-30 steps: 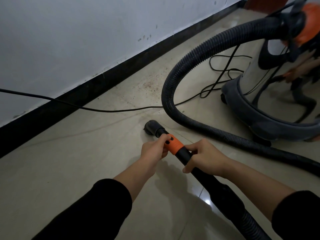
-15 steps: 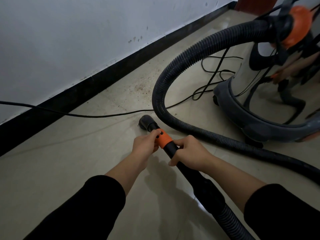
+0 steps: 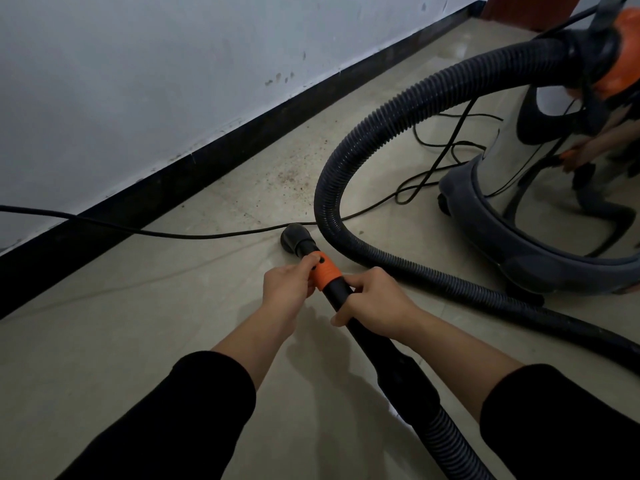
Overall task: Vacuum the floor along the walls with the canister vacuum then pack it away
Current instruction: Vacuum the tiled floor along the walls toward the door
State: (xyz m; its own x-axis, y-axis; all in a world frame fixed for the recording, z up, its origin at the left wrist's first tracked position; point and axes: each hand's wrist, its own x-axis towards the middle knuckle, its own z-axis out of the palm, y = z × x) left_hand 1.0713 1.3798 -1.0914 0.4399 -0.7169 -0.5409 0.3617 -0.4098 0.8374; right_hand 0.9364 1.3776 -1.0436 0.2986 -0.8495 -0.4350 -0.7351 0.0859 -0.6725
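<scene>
The left hand (image 3: 285,289) is curled tight around the orange ring (image 3: 325,270) on the vacuum's black tube (image 3: 367,341), in the middle of the picture. The right hand (image 3: 375,299) grips the black tube just behind the ring, closer to the person. Both arms wear black sleeves (image 3: 180,410).

The tube points away and a bit left. Its small round nozzle (image 3: 293,235) sits low at the tan floor (image 3: 104,341), right by a thin black cord (image 3: 173,234) that runs in from the left edge.

The shiny canister vacuum (image 3: 502,233) stands on the right side. Its fat ribbed hose (image 3: 367,133) makes a big loop from the top of the can down to the floor.

Little brown specks (image 3: 287,174) lie near the black baseboard (image 3: 207,168) under the white wall (image 3: 138,81).
</scene>
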